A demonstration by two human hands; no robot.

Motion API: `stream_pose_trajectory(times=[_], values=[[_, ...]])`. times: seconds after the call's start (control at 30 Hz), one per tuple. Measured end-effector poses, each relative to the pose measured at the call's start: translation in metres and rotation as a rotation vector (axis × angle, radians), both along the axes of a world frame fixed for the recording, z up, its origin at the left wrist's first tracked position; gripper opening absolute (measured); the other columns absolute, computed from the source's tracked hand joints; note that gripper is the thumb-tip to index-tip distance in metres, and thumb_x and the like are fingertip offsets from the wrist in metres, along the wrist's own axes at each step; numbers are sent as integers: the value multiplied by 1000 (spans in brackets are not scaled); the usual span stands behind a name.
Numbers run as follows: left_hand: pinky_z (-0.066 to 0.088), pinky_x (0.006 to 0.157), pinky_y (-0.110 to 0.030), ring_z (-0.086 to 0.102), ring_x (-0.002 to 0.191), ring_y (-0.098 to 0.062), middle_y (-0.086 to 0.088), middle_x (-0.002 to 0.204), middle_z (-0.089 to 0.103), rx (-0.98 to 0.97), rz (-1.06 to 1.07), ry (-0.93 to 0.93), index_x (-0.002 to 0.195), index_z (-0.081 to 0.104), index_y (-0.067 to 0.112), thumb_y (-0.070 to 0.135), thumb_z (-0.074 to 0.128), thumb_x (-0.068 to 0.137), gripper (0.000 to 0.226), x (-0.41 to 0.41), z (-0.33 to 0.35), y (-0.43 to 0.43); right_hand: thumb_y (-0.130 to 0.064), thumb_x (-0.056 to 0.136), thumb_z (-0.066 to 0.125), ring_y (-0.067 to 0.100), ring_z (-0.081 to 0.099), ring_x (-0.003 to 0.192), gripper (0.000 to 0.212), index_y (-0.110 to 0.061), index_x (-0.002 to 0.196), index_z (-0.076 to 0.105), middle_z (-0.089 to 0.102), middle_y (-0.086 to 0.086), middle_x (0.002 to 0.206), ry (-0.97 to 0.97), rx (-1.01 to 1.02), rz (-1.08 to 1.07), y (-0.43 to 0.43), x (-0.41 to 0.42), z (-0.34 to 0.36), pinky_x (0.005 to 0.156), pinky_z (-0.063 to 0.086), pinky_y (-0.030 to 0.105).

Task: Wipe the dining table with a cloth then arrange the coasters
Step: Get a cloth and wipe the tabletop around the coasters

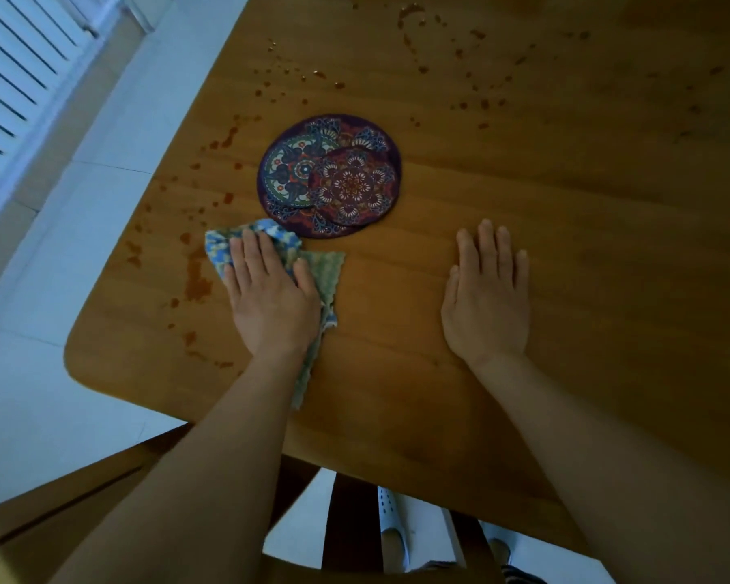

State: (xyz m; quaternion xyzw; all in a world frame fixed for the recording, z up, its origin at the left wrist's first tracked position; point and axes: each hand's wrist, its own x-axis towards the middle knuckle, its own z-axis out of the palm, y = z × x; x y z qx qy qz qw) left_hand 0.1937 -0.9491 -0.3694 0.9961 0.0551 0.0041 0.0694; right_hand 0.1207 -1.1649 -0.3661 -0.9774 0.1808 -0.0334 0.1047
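Note:
A blue, green and white patterned cloth (325, 276) lies on the wooden dining table (565, 196) near its left front corner. My left hand (270, 292) presses flat on the cloth, fingers straight. Just beyond the cloth sits a large round purple coaster (367, 132) with two smaller patterned coasters on it, a green-toned one (289, 172) and a red-purple one (352, 187) overlapping it. My right hand (487, 297) rests flat on the bare table to the right, holding nothing.
Reddish-brown drops and smears (194, 280) dot the table's left side and far part (414, 44). A wooden chair (60, 512) stands at the front left, below the table edge. White floor tiles (26, 406) and a white radiator (13, 78) are on the left.

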Motion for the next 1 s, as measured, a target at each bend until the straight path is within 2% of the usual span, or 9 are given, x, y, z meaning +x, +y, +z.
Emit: stream_pose_trajectory(times=[0.13,0.3,0.43,0.63,0.8,1.0], values=[[9,123,-42,12,151,-24,-9,162,21,-21,-144,-77,154,23,7,45,24,101,65,-44,1,-21,-28,104,22,27,6,150,50,-16,153,24,15,10,162,1,11,-10,1,0,1,121,6,48],[9,123,-42,9,151,-22,-7,162,19,-40,-358,-21,155,23,9,46,26,101,65,-89,5,-31,-28,104,23,27,8,150,49,-17,152,26,17,10,162,-1,13,-21,1,0,4,121,5,46],[5,123,-40,2,152,-16,-3,164,15,-14,-580,34,156,20,13,48,23,100,66,-88,8,10,-29,104,22,27,8,150,49,-17,152,26,17,9,162,9,26,-10,1,0,4,122,4,46],[9,123,-42,9,151,-20,-6,163,17,13,-348,6,155,22,11,48,20,98,68,-41,6,64,-28,104,23,27,9,150,49,-16,152,27,20,10,161,1,1,-19,2,0,1,121,7,47],[3,123,-40,3,151,-18,-4,164,10,54,-233,6,157,13,12,46,19,101,66,5,2,76,-29,104,23,27,10,150,49,-16,151,28,20,9,161,-10,-3,-18,1,1,0,121,7,47],[4,123,-42,4,152,-22,-8,164,13,19,-114,-20,156,15,10,50,22,101,69,-22,4,39,-29,104,21,30,9,150,50,-14,152,26,18,10,162,-7,-5,2,2,0,2,121,7,49]])
